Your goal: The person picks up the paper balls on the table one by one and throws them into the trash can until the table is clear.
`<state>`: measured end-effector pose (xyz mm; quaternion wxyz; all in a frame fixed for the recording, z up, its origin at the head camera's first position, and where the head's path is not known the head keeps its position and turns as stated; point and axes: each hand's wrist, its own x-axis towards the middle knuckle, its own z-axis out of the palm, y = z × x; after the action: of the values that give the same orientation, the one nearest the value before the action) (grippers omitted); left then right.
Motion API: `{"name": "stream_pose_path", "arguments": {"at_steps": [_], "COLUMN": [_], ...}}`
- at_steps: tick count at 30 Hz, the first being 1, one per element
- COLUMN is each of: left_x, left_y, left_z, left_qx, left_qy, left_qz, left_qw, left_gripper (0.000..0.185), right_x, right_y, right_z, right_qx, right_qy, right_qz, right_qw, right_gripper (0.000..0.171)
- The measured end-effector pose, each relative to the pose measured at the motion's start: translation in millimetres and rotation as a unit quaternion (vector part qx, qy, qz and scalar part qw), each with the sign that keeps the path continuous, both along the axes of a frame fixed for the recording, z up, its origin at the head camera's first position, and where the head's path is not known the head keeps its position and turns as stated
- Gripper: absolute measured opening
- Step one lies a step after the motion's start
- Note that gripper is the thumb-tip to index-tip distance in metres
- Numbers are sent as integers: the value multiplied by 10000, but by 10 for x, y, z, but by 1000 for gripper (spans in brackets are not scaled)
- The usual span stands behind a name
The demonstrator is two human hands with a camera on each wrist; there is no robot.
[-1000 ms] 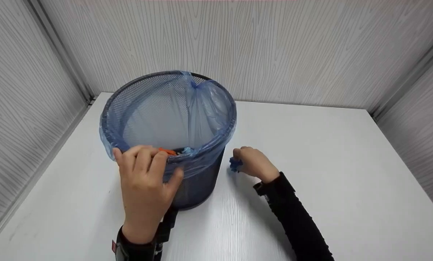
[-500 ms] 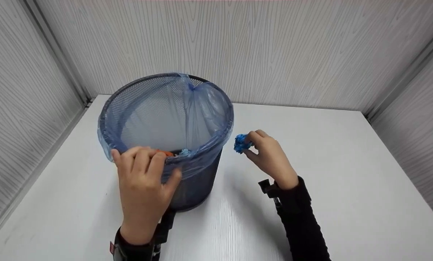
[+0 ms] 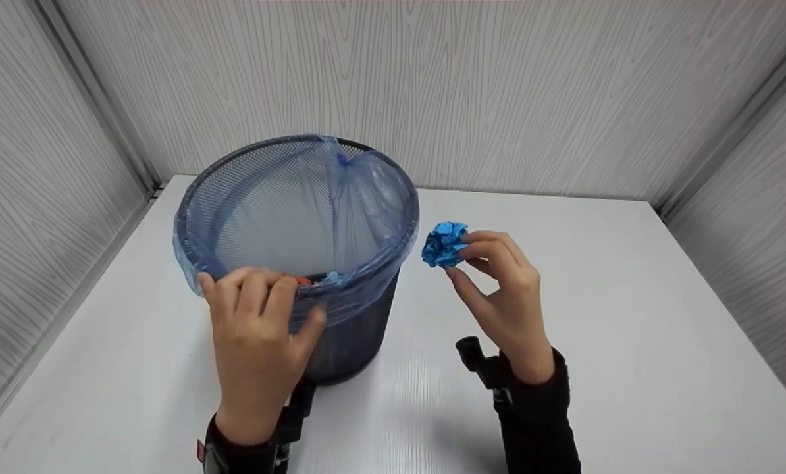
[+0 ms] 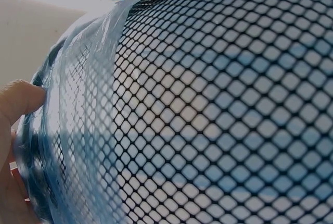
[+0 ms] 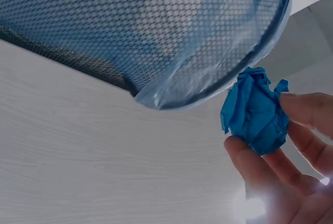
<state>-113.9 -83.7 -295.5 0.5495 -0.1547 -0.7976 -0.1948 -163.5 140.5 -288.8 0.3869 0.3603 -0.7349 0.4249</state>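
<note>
A crumpled blue paper ball [image 3: 444, 244] is pinched between the thumb and fingertips of my right hand [image 3: 508, 289]. It hangs in the air just right of a black mesh wastebasket [image 3: 353, 345] lined with a translucent blue plastic bag [image 3: 373, 204]. My left hand [image 3: 258, 336] grips the near rim, fingers over the edge and thumb outside against the bag. Inside, an orange scrap [image 3: 299, 280] and a light blue crumpled piece [image 3: 332, 278] show past the rim; the rest of the bottom is hidden. In the right wrist view the paper ball [image 5: 255, 112] appears close to the basket's rim.
The wastebasket stands on a white table [image 3: 603, 316]. A wood-grain panel [image 3: 531, 92] closes off the back, and similar panels rise at left and right. Black wrist mounts sit on both forearms.
My right hand has lifted the blue paper ball from low beside the wastebasket up to about rim height, turning so the ball shows more. The left hand keeps its grip on the rim.
</note>
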Motion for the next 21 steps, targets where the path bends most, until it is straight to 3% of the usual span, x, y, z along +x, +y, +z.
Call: {"name": "stream_pose_path", "arguments": {"at_steps": [4,10,15,21], "left_x": [-10,-30,-24,-55], "left_y": [-9,14,19,-31], "left_z": [-14,-30,-36,-87], "left_qx": [22,30,44,14], "left_qy": [-5,11,16,38], "left_qz": [3,-39,-79,-35], "left_qw": [10000,10000,10000,10000], "left_gripper": [19,19,20,20], "right_x": [169,288,259,93], "right_y": [-166,-310,-395,-519], "right_z": [95,182,281,353], "right_qx": [-286,-677,-731,-278], "right_qy": [412,533,595,526], "right_qz": [387,593,752,849], "right_qw": [9980,9945,9927,9946], "right_gripper": [15,14,15,17]}}
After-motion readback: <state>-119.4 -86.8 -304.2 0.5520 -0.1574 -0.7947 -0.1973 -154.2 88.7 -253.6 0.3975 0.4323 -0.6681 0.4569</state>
